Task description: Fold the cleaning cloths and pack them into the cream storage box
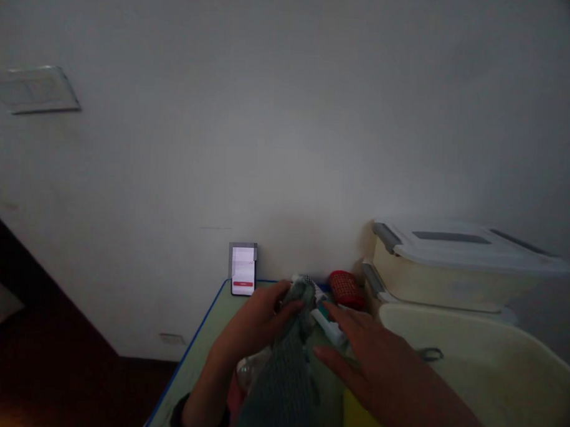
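One knitted cloth [281, 388], one phone [244, 269], two boxes [436, 281], one basin [498, 383]

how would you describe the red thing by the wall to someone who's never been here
Find the blue-edged table against the wall, then the pale stacked boxes at the right. Just left of those boxes, beyond the right hand, is a rounded object. Its red, patterned surface sets it apart from the boxes and the dull green cloth in the left hand.

Head-worn view, facing wall [279, 126], table [214, 318] below
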Demonstrator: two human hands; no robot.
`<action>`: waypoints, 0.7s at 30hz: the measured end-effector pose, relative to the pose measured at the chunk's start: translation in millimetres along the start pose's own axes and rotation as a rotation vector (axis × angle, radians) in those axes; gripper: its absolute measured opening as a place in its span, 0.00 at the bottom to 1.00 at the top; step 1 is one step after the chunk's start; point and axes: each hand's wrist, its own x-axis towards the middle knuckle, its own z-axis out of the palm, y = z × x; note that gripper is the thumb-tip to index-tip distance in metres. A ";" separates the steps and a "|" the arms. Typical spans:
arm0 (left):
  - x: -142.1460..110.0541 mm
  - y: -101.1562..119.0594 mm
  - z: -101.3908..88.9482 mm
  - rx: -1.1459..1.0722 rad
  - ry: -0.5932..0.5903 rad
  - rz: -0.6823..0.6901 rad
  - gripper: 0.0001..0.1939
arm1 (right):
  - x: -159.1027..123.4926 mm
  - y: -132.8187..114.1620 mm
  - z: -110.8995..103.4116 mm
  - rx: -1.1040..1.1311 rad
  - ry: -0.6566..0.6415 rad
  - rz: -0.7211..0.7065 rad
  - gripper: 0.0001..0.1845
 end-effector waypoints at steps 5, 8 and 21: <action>7.1 -12.7 2.9 -0.155 -0.015 -0.012 0.08 | -3.9 12.6 -4.0 -0.036 -0.009 -0.021 0.20; 11.7 -10.7 9.5 -0.366 0.100 -0.035 0.06 | -2.2 15.7 -7.9 -0.038 0.030 0.032 0.19; 6.6 -43.3 12.8 0.233 -0.027 -0.093 0.25 | 2.4 18.4 -17.8 -0.059 -0.024 0.095 0.20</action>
